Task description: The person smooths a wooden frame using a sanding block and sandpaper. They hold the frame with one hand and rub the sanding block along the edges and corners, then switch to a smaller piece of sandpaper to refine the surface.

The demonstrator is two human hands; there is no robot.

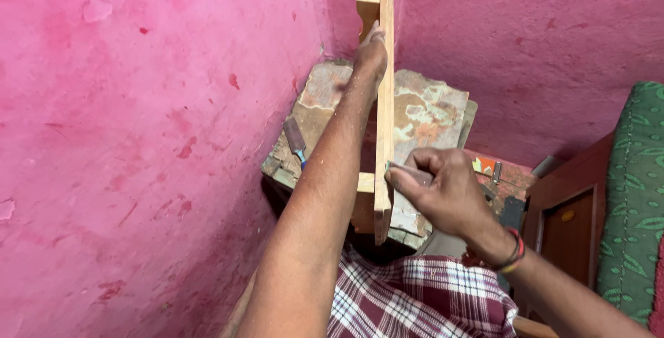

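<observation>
Wooden frame (384, 103) between left hand (371, 51) (far end) and right hand (439, 189)

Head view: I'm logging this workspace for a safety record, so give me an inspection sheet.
Surface: worn, paint-stained wooden workbench in a pink corner.
Job's things: tall light wooden frame piece standing on edge; small grey sanding piece pressed to its edge.
Clutter: flat metal chisel lying on the bench.
Hands: left hand grips the frame's top; right hand holds the sanding piece.
Cables: nothing seen.
Surroundings: pink plastered walls; green patterned cushion; brown wooden cabinet.
</observation>
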